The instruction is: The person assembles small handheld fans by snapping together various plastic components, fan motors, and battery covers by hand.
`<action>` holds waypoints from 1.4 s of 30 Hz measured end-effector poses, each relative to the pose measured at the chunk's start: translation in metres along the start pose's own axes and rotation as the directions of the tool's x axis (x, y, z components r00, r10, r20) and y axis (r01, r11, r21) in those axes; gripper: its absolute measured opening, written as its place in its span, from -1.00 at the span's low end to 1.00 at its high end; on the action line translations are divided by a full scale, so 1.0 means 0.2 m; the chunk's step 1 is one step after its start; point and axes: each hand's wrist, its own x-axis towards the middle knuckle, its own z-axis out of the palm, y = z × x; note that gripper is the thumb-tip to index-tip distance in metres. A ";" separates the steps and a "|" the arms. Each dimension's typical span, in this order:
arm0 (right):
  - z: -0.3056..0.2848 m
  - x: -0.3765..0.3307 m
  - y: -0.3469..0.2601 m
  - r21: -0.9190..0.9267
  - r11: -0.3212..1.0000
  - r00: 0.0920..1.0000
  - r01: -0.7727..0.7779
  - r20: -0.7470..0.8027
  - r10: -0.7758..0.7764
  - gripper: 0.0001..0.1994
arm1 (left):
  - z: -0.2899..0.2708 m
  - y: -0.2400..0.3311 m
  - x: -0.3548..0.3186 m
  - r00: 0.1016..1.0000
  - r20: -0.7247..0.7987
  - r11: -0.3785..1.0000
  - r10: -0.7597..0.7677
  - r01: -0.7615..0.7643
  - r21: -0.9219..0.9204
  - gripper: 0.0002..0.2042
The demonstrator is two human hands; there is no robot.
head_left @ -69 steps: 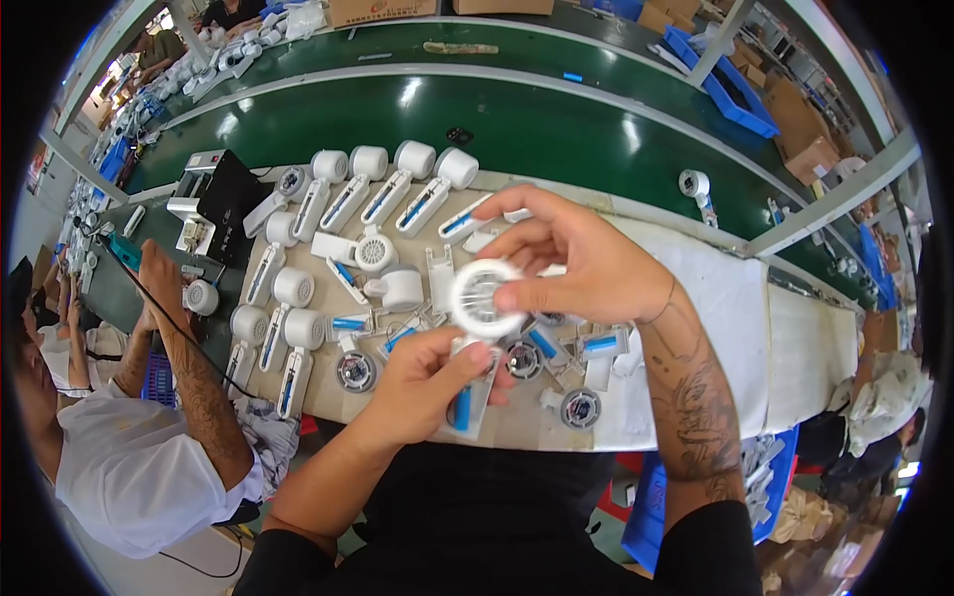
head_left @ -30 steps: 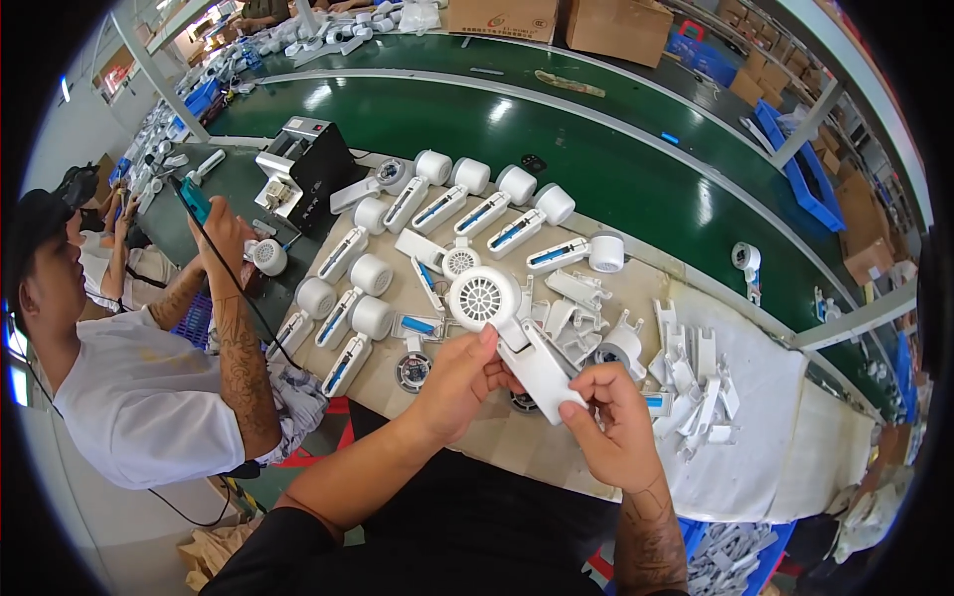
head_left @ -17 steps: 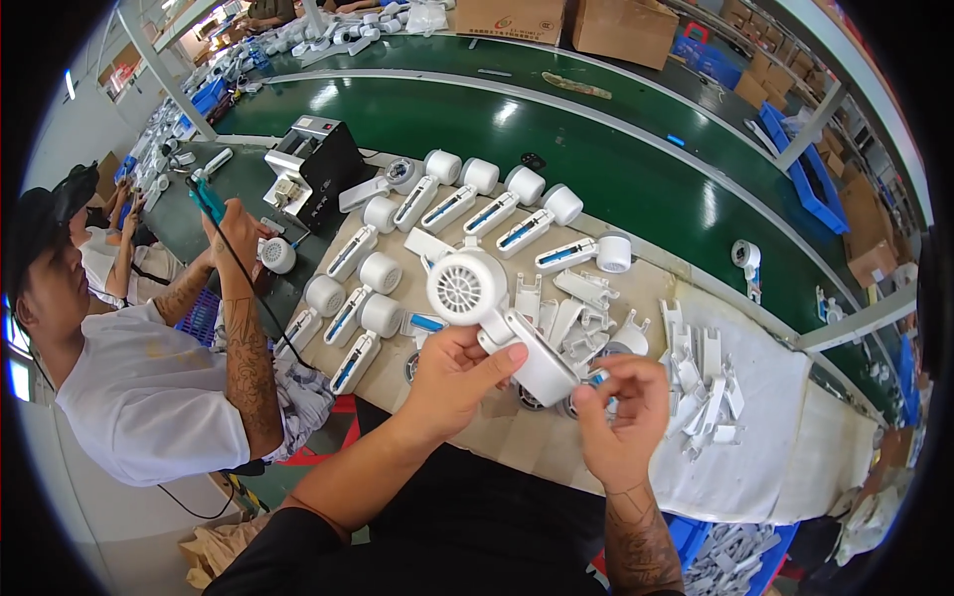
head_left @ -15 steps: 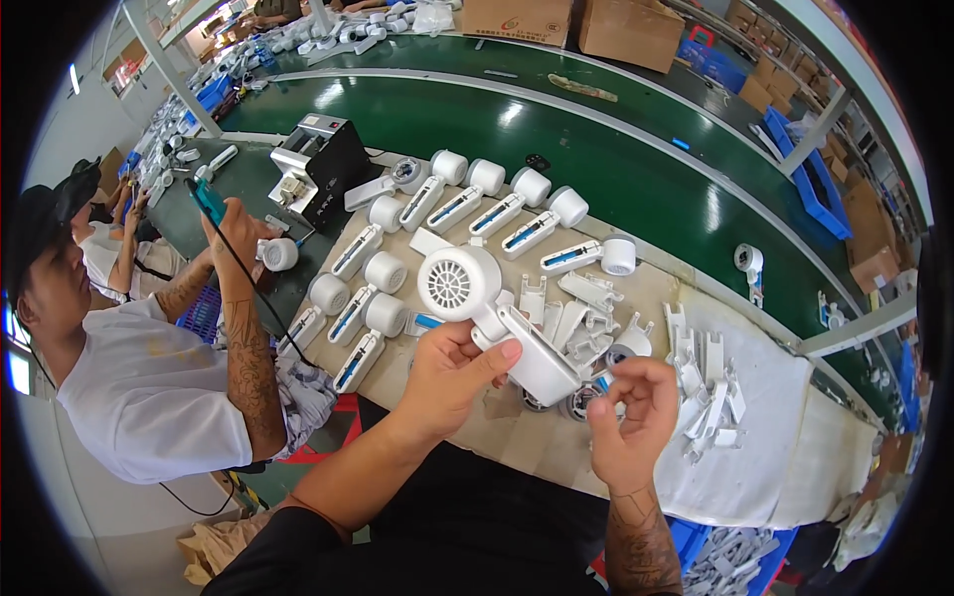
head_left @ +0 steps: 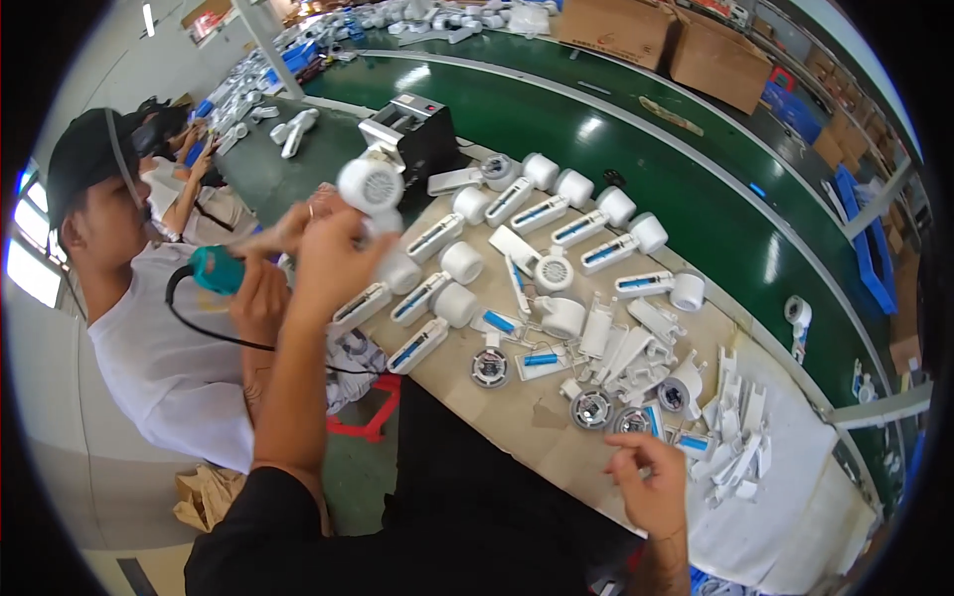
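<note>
My left hand (head_left: 338, 248) is stretched out to the left, closed around a white handheld fan. The round grille head of that fan (head_left: 372, 186) shows above my fingers; its handle is mostly hidden by my hand. Close beside it are a co-worker's hands, one holding a teal electric screwdriver (head_left: 217, 270). My right hand (head_left: 651, 482) hovers over the table's near edge, fingers loosely bent and apart, with nothing visible in them. Nearest to it lie an uncased round fan motor part (head_left: 632, 421) and a blue battery cell (head_left: 694, 442).
Rows of opened fan bodies (head_left: 434, 238) with blue cells lie across the table. White plastic shells (head_left: 735, 427) are heaped at the right. A black machine (head_left: 409, 134) stands at the back left, beside a green conveyor belt (head_left: 676, 189). Cardboard boxes (head_left: 616, 30) are beyond.
My left hand has carried the white fan from above the table to the left, beside the co-worker. My right hand has come away from it and lowered. The view has shifted left.
</note>
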 end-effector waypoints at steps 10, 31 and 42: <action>0.01 0.21 -0.09 -0.263 0.961 0.960 0.083 -0.236 -0.148 -0.87 | 0.15 -0.26 0.29 0.940 0.316 0.990 -0.130 0.106 0.094 -0.64; 0.01 0.65 -0.35 -0.068 0.959 0.957 0.275 0.111 -0.266 -0.41 | 0.17 0.09 0.05 0.992 0.128 0.839 0.006 0.065 -0.540 -0.62; -0.09 0.45 -0.28 0.393 0.885 0.953 0.251 -0.261 -0.154 -0.40 | 0.29 1.08 -0.56 0.760 0.499 -0.010 0.417 0.553 -0.833 -0.32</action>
